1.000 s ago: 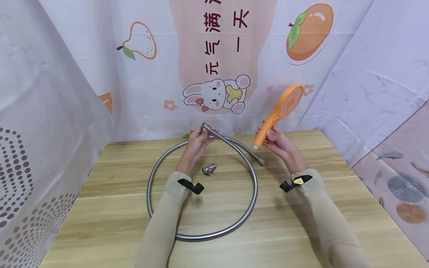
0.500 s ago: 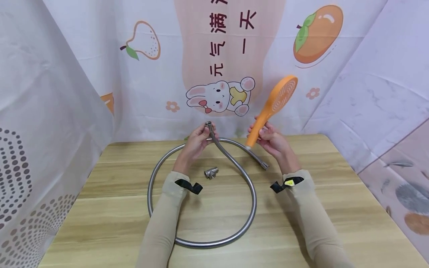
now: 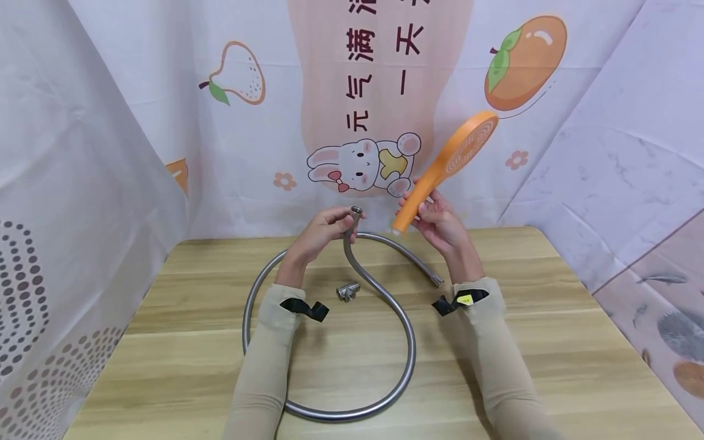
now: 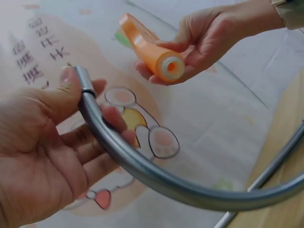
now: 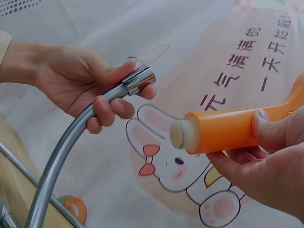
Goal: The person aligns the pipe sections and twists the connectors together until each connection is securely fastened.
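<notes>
My left hand (image 3: 319,235) holds the connector end of a silvery metal shower hose (image 3: 407,333), thumb on one side and fingers curled round the other. The hose's chrome nut (image 5: 139,80) points toward the shower head in the right wrist view. In my right hand (image 3: 442,229) is an orange shower head (image 3: 459,146), gripped by its handle, spray face up and to the right. Its whitish end fitting (image 5: 184,134) faces the hose nut, a gap apart. In the left wrist view the hollow handle end (image 4: 172,68) shows.
A small chrome tee fitting (image 3: 348,291) lies on the wooden table (image 3: 181,342), inside the loop of hose. The hose's other end (image 3: 436,280) rests on the table at the right. A printed cloth (image 3: 242,159) hangs behind the table.
The left hand has moved right and turned the hose end so its opening faces up. The right hand has brought the shower head left, closer to the hose end.
</notes>
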`<control>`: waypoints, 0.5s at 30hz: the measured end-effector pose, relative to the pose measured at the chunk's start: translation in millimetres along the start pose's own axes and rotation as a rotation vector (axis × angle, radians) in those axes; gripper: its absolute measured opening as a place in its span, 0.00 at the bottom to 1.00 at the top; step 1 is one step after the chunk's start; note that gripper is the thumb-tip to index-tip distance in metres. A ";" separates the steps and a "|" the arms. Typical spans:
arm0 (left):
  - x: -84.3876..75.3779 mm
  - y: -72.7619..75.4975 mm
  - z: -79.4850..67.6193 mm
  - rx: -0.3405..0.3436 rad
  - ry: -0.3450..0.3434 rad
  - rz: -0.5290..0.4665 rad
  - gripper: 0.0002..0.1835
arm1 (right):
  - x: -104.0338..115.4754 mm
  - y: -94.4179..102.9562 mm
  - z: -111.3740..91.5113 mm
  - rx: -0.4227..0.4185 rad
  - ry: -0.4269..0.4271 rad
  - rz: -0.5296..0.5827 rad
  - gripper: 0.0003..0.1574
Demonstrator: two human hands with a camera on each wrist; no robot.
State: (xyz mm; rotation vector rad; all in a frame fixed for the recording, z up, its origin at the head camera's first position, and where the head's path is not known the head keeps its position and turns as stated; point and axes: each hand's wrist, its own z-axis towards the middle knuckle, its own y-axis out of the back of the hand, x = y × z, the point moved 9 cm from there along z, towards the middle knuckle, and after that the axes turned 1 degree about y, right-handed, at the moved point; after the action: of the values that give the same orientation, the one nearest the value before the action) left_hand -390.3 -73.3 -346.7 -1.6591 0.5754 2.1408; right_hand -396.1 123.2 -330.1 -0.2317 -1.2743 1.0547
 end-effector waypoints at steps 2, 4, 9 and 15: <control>-4.9 -2.4 -0.6 0.011 0.002 0.041 0.20 | 1.5 -3.7 2.3 0.011 0.018 -0.008 0.31; -8.6 -5.3 -1.3 0.028 0.004 0.088 0.17 | 2.5 -7.4 4.4 0.027 0.034 -0.012 0.29; -11.6 -10.0 -2.0 0.057 0.015 0.176 0.14 | 5.1 -16.2 9.5 0.102 0.086 -0.006 0.27; -11.0 -10.5 -3.5 0.075 0.018 0.213 0.11 | 13.2 -25.8 11.9 0.162 0.162 0.031 0.22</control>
State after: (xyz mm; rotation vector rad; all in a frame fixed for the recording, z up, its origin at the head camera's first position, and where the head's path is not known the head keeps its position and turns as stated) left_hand -379.3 -66.7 -337.8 -1.6425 0.8626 2.2213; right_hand -394.0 114.5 -300.1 -0.2091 -1.0377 1.1371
